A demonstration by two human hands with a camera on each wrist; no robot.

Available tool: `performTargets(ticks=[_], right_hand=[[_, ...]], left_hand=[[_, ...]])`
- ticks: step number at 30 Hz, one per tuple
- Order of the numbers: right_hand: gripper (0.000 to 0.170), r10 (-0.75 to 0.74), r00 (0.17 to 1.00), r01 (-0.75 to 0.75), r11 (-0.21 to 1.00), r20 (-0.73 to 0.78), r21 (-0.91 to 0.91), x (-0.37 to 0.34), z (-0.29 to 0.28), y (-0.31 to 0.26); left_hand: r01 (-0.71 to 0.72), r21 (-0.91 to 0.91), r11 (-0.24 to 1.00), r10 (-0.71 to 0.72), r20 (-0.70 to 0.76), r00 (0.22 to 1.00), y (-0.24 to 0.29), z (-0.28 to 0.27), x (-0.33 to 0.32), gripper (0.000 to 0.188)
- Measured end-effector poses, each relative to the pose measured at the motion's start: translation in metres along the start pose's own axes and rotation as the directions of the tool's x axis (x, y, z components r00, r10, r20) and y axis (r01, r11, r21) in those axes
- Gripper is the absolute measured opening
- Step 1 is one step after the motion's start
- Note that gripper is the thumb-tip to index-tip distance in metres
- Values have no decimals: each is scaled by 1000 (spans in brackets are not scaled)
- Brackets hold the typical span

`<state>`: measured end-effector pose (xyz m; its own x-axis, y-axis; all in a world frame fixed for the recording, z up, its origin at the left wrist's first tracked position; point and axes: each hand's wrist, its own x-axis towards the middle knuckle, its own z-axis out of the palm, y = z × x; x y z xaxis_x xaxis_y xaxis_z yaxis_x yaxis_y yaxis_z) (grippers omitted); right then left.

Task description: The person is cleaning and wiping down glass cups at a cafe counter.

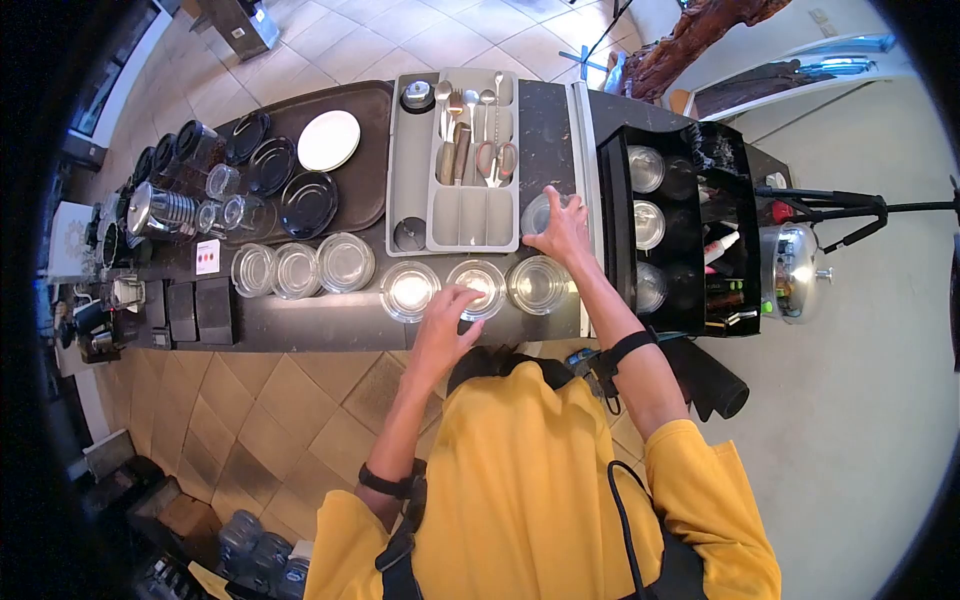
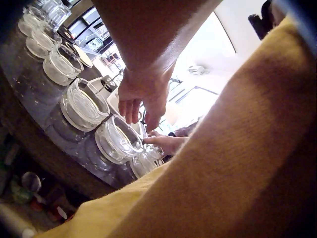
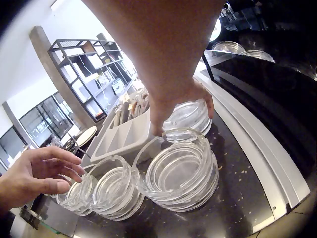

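The right hand [image 1: 564, 232] grips a bowl [image 1: 534, 214]; the left hand [image 1: 441, 328] is loosely open, empty. Arranging bowls seems in hand; the next move likely needs gentle release.

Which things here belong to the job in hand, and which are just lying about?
Likely in the job:
- glass dish in the right hand
- glass dishes along the near edge, one under the left hand

Apparently lying about:
- cutlery tray
- white plate
- black saucers
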<state>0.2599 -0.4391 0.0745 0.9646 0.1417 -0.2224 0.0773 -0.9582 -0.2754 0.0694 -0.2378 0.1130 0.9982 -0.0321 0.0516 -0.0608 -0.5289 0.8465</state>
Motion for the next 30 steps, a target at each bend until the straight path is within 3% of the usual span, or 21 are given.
performTargets(ticks=[8, 13, 27, 30], right_hand=[[105, 1, 1000, -1, 1000, 19, 25, -1, -1, -1], [105, 15, 1000, -16, 999, 27, 43, -1, -1, -2], [105, 36, 999, -38, 999, 32, 35, -4, 1, -2], [113, 49, 996, -53, 997, 75, 56, -5, -1, -3]], left_hand=[[5, 7, 1000, -5, 44, 999, -5, 9, 0, 43], [-65, 9, 998, 65, 47, 997, 1, 11, 3, 41], [-26, -57, 998, 31, 83, 996, 1, 13, -2, 39], [-17, -51, 999, 20, 69, 997, -1, 10, -2, 40]])
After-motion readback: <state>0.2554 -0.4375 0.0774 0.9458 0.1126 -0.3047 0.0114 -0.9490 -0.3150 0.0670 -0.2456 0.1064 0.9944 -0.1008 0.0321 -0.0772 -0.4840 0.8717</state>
